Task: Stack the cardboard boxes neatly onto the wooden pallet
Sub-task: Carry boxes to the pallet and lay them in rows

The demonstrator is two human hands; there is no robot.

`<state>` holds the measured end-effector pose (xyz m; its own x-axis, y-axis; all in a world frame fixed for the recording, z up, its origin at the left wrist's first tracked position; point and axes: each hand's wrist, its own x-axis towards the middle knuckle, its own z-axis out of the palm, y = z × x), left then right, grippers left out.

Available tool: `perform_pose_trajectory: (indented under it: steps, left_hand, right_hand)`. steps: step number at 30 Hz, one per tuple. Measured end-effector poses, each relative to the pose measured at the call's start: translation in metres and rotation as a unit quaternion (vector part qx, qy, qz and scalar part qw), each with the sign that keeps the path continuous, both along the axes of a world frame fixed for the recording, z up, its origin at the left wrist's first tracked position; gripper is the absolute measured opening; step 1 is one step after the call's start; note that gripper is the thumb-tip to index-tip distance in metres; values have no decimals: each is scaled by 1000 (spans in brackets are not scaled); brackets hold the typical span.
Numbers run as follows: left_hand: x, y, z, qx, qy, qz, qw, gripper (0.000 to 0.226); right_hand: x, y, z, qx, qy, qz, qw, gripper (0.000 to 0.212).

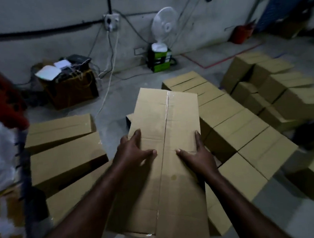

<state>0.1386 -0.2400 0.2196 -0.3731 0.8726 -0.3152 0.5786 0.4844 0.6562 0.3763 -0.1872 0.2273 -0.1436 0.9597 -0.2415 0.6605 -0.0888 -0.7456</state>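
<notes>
I log centre box (169,129): plain tan, glossy clear tape stripe along seam. Other boxes (232,124): same tan. Fan (164,23): white. Carton (159,61) beneath: green, black. Can (240,34): red. Floor (124,87): grey, thin red line (228,58). Cloth (0,96): red, black blotches.

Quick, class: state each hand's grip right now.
Left hand: open, straight fingers resting on the taped cardboard box.
Right hand: open, flat on the same box.

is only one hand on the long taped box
No, the left hand and the right hand both rest with straight fingers on the box.
</notes>
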Motion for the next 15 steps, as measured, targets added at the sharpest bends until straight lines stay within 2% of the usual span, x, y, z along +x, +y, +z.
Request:
perform_pose_trajectory:
  steps: [9, 15]
  left_hand:
    - [38, 93, 12, -3, 56, -112, 992, 117]
    - [70, 150, 5, -12, 89, -141, 986, 121]
  right_hand:
    - [44, 54, -7, -7, 54, -86, 995, 101]
    - [75, 99, -20, 0, 13, -113, 994, 98]
